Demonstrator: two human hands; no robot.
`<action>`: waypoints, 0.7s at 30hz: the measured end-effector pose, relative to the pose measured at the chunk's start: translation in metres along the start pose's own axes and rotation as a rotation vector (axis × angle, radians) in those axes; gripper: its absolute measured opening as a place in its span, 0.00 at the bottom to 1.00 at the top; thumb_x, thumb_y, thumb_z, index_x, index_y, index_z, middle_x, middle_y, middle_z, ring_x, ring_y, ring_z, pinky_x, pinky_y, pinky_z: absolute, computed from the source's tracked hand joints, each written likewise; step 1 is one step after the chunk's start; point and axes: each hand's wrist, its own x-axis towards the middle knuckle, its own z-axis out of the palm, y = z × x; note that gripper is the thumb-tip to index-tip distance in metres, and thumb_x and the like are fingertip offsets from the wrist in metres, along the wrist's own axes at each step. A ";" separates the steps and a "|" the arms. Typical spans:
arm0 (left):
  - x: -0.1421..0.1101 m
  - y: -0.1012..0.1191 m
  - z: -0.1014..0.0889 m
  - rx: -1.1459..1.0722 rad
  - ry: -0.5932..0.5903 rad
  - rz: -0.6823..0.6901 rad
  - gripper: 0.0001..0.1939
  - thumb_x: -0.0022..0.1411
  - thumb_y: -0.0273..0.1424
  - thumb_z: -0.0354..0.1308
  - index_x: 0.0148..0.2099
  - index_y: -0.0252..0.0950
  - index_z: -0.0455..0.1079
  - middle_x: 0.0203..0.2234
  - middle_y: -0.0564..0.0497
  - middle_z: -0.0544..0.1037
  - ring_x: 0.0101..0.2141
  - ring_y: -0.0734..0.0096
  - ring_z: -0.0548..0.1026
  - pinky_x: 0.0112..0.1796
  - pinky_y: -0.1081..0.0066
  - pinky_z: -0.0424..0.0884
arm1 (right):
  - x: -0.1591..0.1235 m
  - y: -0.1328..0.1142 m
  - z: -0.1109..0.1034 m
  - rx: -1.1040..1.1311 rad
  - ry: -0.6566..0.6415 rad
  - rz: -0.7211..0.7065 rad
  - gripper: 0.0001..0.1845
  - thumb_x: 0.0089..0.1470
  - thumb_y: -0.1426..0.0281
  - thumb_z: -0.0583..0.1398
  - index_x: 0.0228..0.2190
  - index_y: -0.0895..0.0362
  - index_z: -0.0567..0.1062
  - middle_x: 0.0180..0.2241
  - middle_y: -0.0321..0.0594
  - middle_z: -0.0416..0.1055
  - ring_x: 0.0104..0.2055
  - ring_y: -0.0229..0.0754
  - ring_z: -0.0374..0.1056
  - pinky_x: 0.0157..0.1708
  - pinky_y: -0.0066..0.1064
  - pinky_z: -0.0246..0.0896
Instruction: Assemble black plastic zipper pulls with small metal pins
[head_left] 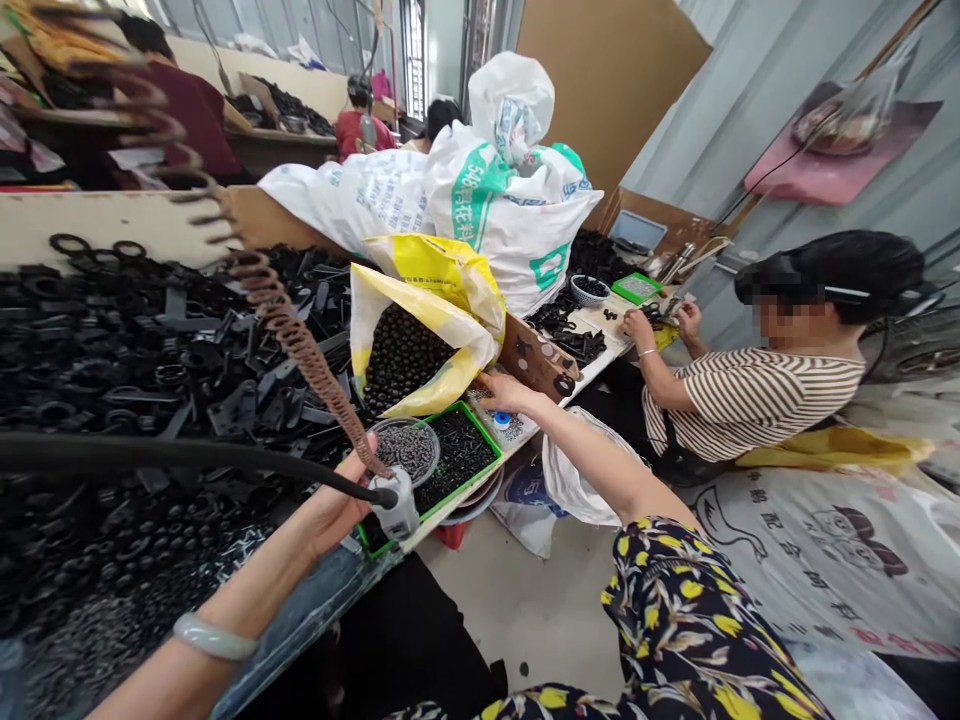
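My left hand [346, 505] is beside a clear round bowl [409, 450] of small grey metal pieces. A white tool head [395, 505] hangs in front of its fingers on a brown coiled hose [300, 370] and a black cable, so its grip is hidden. A pale bangle [214, 637] circles that wrist. My right hand [506, 393] reaches to the bench edge by the yellow-and-white sack [480, 350], fingers stretched out over small metal bits. Just below it is a blue round piece [502, 421]. Between my hands lies a green tray [457, 450] of small black pieces.
Black plastic parts [165, 350] are heaped across the left. Large white sacks [495, 220] stand behind the yellow one. A co-worker in a striped shirt [757, 390] handles parts at right, near a patterned bowl [590, 290] and another green tray [637, 288]. Other people sit behind.
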 end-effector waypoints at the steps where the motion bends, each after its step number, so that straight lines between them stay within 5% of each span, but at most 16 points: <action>1: -0.002 0.001 0.000 -0.001 0.010 0.020 0.20 0.70 0.36 0.62 0.61 0.39 0.71 0.43 0.45 0.86 0.38 0.59 0.86 0.40 0.59 0.85 | 0.000 0.001 0.000 0.017 -0.001 -0.002 0.21 0.59 0.64 0.62 0.52 0.59 0.73 0.46 0.50 0.76 0.46 0.52 0.73 0.47 0.38 0.67; 13: -0.030 0.008 -0.011 0.002 -0.004 0.039 0.22 0.75 0.41 0.53 0.62 0.34 0.73 0.42 0.40 0.86 0.35 0.56 0.86 0.36 0.64 0.83 | 0.000 0.014 0.002 0.419 0.039 -0.013 0.16 0.51 0.69 0.62 0.43 0.57 0.78 0.43 0.41 0.78 0.44 0.45 0.71 0.48 0.34 0.66; 21: -0.049 0.010 -0.038 -0.121 0.049 0.120 0.27 0.74 0.45 0.52 0.66 0.35 0.71 0.50 0.38 0.84 0.45 0.48 0.85 0.41 0.58 0.84 | -0.007 0.012 0.003 0.990 0.080 0.292 0.16 0.47 0.60 0.66 0.37 0.56 0.77 0.33 0.35 0.74 0.30 0.36 0.64 0.26 0.23 0.59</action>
